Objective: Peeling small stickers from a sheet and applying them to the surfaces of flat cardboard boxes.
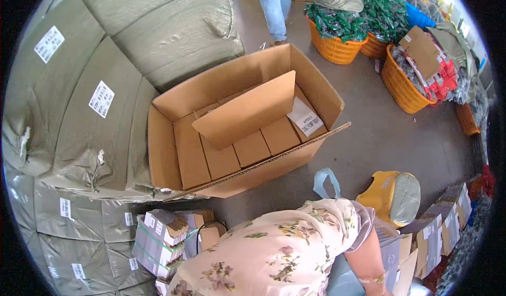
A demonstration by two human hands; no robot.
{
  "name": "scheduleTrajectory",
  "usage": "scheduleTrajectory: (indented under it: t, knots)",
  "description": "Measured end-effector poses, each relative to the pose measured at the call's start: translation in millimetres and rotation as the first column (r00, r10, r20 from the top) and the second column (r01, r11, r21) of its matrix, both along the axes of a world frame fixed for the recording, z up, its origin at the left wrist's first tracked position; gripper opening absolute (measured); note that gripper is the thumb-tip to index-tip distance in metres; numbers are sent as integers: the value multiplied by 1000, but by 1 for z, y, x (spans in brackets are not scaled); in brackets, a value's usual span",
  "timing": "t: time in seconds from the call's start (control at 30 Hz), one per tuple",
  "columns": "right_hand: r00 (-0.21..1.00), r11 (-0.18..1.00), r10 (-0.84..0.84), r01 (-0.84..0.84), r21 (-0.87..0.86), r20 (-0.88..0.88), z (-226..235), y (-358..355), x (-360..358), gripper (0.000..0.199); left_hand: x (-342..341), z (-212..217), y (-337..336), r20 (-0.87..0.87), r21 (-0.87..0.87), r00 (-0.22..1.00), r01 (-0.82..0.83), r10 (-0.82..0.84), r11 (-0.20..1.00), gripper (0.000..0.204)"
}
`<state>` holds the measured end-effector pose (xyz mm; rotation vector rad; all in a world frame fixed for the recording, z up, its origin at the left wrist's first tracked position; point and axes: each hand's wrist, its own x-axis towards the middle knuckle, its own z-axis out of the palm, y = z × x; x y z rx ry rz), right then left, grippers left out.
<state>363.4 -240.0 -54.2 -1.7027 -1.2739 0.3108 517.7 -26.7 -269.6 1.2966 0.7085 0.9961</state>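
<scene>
A forearm with a bracelet (373, 279), which looks like my right one, runs down from a floral sleeve (295, 238) to the lower edge. Just a sliver of my right hand (383, 292) shows there, beside stacks of flattened grey-and-brown boxes (428, 243); its fingers are cut off. My left hand is out of the picture. In front of me stands a large open carton (263, 169) holding several closed brown boxes (224, 161). A loose cardboard sheet (247, 109) leans inside on top of them. Next to it lies a white printed paper (305, 118).
Large wrapped bales (79, 85) are stacked along the left. A bundle of strapped flat cartons (158, 238) lies below them. A yellow stool (380, 196) stands at right. Orange baskets (337, 48) full of packets line the upper right. Another person's legs (274, 6) show beyond the carton.
</scene>
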Motion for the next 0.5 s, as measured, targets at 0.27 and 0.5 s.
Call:
scheduleTrajectory:
  t: [0.27, 0.5]
  knots:
    - [938, 960, -277, 277, 33, 210, 8, -36, 16, 36, -165, 102, -73, 224, -259, 939, 317, -262, 912, 31]
    - [948, 984, -174, 157, -82, -267, -16, -15, -2, 18, -288, 142, -97, 13, 334, 928, 346, -371, 877, 17]
